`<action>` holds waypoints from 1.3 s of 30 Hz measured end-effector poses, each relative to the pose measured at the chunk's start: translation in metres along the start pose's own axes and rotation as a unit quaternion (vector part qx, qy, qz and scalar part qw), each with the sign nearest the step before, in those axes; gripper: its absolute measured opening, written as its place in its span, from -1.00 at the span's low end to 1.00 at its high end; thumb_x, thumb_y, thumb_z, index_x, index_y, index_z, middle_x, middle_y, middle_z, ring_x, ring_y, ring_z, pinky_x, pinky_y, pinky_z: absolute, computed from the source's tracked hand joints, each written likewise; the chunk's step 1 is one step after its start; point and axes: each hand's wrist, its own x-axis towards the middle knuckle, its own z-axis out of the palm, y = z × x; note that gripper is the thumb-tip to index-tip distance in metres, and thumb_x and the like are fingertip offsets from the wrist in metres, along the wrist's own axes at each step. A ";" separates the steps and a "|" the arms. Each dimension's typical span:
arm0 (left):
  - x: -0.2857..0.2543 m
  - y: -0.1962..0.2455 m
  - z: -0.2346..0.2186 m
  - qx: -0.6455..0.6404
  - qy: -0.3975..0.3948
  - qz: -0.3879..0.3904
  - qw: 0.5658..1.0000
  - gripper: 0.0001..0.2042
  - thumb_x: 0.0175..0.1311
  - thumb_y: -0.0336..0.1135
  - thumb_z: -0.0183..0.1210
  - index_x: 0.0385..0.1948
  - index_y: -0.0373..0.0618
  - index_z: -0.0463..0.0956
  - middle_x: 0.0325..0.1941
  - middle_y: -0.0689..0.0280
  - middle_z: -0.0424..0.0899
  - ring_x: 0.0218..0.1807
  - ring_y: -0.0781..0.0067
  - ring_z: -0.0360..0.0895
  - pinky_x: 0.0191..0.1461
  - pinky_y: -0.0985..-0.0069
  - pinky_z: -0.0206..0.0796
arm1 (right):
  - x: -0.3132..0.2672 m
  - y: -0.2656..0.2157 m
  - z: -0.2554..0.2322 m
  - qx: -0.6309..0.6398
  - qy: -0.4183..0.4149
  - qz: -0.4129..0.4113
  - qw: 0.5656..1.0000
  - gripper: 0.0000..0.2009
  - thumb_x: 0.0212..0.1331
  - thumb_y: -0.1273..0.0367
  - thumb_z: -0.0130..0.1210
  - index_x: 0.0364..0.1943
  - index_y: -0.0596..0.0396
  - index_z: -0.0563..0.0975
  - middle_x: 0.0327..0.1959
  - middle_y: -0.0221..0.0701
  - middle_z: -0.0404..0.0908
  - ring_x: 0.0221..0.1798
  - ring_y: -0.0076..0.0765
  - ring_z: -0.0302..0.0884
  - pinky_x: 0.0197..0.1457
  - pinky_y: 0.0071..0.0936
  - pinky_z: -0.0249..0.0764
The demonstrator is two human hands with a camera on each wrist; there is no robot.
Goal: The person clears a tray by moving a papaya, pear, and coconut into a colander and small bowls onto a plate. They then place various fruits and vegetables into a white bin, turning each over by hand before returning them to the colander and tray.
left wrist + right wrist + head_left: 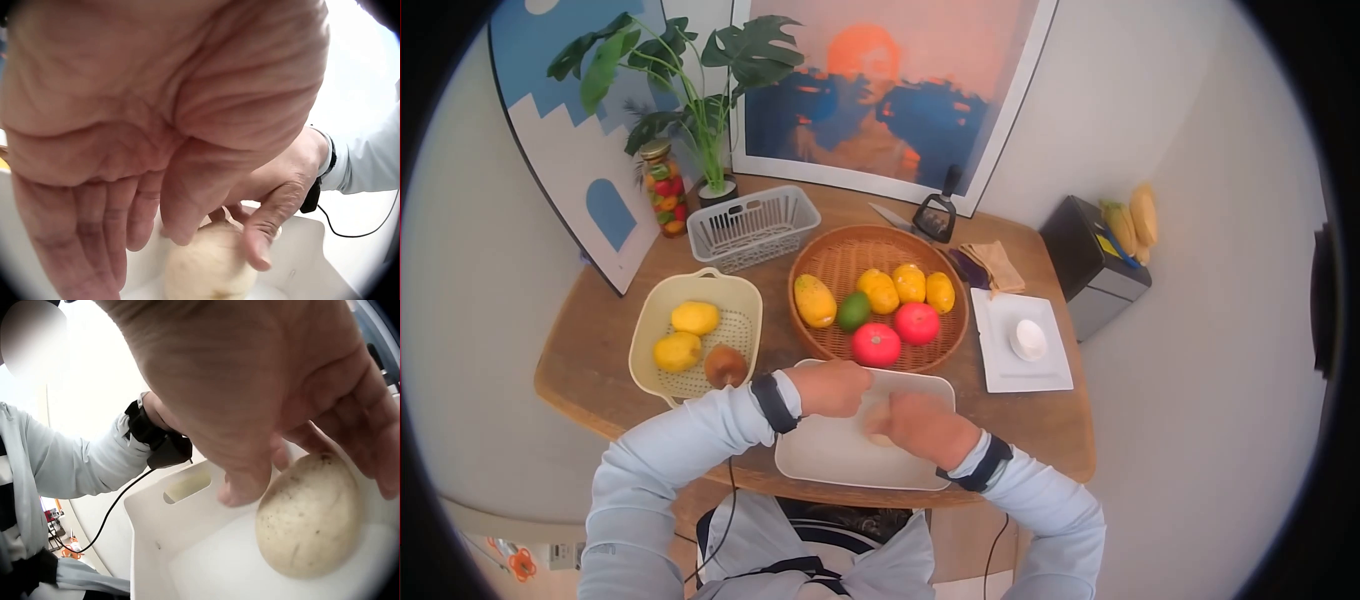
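A round, pale cream fruit [878,422] [209,265] [309,519] with small dark specks is inside a white bin [825,455] [150,550]. My right hand [922,425] [275,197] is at its top, with thumb and fingers round it in the left wrist view. My left hand [832,388] [144,106] is beside the fruit near the bin's far side, palm showing and fingers extended downward, holding nothing visible. Both hands partly hide the fruit in the head view.
Left of the bin, a cream basket [640,335] holds two yellow fruits and a brown item. Behind it are a wicker basket [840,240] of fruit and a grey basket [750,225]. A white tray [1050,350] with a small white cup [1028,340] lies right.
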 end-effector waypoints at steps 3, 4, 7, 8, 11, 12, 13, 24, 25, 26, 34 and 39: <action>-0.002 -0.005 -0.001 0.025 -0.002 0.003 1.000 -0.70 0.23 -0.43 0.15 -0.03 -0.35 0.50 -0.13 -0.17 0.64 0.00 -0.18 0.60 0.06 0.10 0.42 | -0.003 0.014 0.008 -0.083 0.123 -0.168 0.975 -0.53 0.12 0.14 0.27 0.05 0.08 0.49 -0.01 -0.01 0.56 -0.04 0.18 0.57 0.03 -0.06 0.51; -0.001 -0.006 -0.001 0.026 -0.002 0.000 1.000 -0.70 0.23 -0.43 0.15 -0.03 -0.35 0.50 -0.13 -0.17 0.64 0.00 -0.17 0.60 0.05 0.10 0.42 | -0.006 0.015 0.010 -0.120 0.171 -0.249 0.946 -0.52 0.16 0.10 0.24 0.08 0.05 0.49 -0.04 -0.03 0.59 -0.07 0.20 0.58 0.03 -0.05 0.50; 0.002 -0.007 0.003 0.026 -0.005 -0.007 1.000 -0.70 0.23 -0.42 0.16 -0.02 -0.33 0.50 -0.13 -0.15 0.64 0.00 -0.16 0.60 0.04 0.10 0.42 | -0.003 0.010 0.016 -0.159 0.110 -0.184 0.964 -0.51 0.09 0.13 0.31 0.00 0.16 0.48 -0.03 -0.06 0.58 0.01 0.11 0.58 0.02 -0.05 0.51; 0.001 -0.003 0.002 0.025 -0.005 -0.010 1.000 -0.70 0.23 -0.42 0.16 -0.02 -0.32 0.50 -0.13 -0.15 0.64 0.00 -0.16 0.61 0.04 0.10 0.43 | 0.001 0.012 0.015 -0.115 0.065 -0.131 0.983 -0.51 0.07 0.17 0.33 0.01 0.14 0.48 0.00 -0.07 0.55 0.02 0.12 0.58 0.03 -0.04 0.51; -0.002 0.000 0.002 0.017 -0.006 -0.008 1.000 -0.69 0.23 -0.41 0.16 0.00 -0.31 0.50 -0.12 -0.15 0.64 0.00 -0.15 0.61 0.04 0.11 0.43 | 0.011 0.013 0.007 -0.042 0.006 -0.031 0.999 -0.50 0.02 0.25 0.36 0.04 0.11 0.47 0.05 -0.13 0.52 0.03 0.13 0.56 0.04 -0.02 0.51; -0.003 -0.001 0.001 0.014 -0.006 -0.005 1.000 -0.68 0.23 -0.40 0.16 0.00 -0.31 0.50 -0.12 -0.15 0.64 0.00 -0.15 0.61 0.04 0.11 0.43 | 0.003 0.009 0.004 -0.061 0.039 -0.038 0.997 -0.50 0.01 0.25 0.37 0.03 0.11 0.47 0.04 -0.14 0.53 0.03 0.12 0.56 0.04 -0.02 0.51; -0.003 -0.002 -0.001 0.018 -0.008 -0.009 1.000 -0.69 0.23 -0.40 0.17 0.00 -0.31 0.50 -0.13 -0.15 0.65 -0.01 -0.14 0.61 0.04 0.11 0.43 | -0.004 0.004 0.001 -0.079 0.071 -0.043 0.993 -0.50 0.00 0.25 0.38 0.03 0.11 0.47 0.02 -0.16 0.54 0.02 0.12 0.57 0.04 -0.02 0.51; -0.003 0.005 -0.006 0.036 -0.030 0.000 0.999 -0.68 0.20 -0.40 0.16 -0.01 -0.30 0.52 -0.15 -0.11 0.66 -0.02 -0.14 0.62 0.03 0.10 0.44 | -0.001 0.000 0.007 -0.067 0.011 -0.072 0.995 -0.31 -0.02 0.26 0.39 0.24 0.14 0.38 0.08 -0.03 0.53 0.10 0.12 0.54 0.11 -0.04 0.48; -0.005 0.005 -0.007 0.029 -0.022 -0.004 0.999 -0.68 0.21 -0.40 0.16 -0.01 -0.30 0.52 -0.14 -0.11 0.66 -0.02 -0.15 0.62 0.03 0.10 0.44 | -0.002 0.001 0.008 -0.066 0.048 -0.104 0.991 -0.34 0.01 0.25 0.37 0.22 0.15 0.39 0.05 -0.03 0.55 0.07 0.14 0.56 0.09 -0.04 0.49; -0.006 0.003 -0.008 0.022 -0.014 -0.005 1.000 -0.68 0.21 -0.40 0.15 -0.01 -0.30 0.52 -0.14 -0.11 0.66 -0.02 -0.15 0.62 0.03 0.10 0.44 | -0.003 0.000 0.008 -0.095 0.051 -0.149 0.983 -0.38 0.01 0.25 0.38 0.17 0.18 0.42 0.00 -0.04 0.57 0.04 0.12 0.57 0.08 -0.06 0.50; -0.009 -0.009 0.000 0.013 0.001 -0.018 1.000 -0.69 0.23 -0.39 0.16 -0.01 -0.32 0.49 -0.15 -0.14 0.66 -0.01 -0.17 0.61 0.05 0.10 0.42 | 0.014 -0.003 -0.006 -0.061 -0.087 0.029 0.994 -0.37 -0.06 0.22 0.41 0.14 0.13 0.46 -0.01 -0.16 0.58 0.07 -0.01 0.58 0.05 -0.09 0.51; -0.006 -0.021 0.008 0.013 0.015 -0.011 1.000 -0.70 0.23 -0.38 0.17 -0.04 -0.33 0.50 -0.19 -0.13 0.65 -0.06 -0.17 0.61 0.01 0.12 0.41 | -0.008 -0.001 -0.007 -0.148 -0.023 -0.144 0.978 -0.36 -0.01 0.14 0.35 0.16 0.15 0.45 0.03 -0.08 0.56 0.04 0.06 0.57 0.07 -0.11 0.49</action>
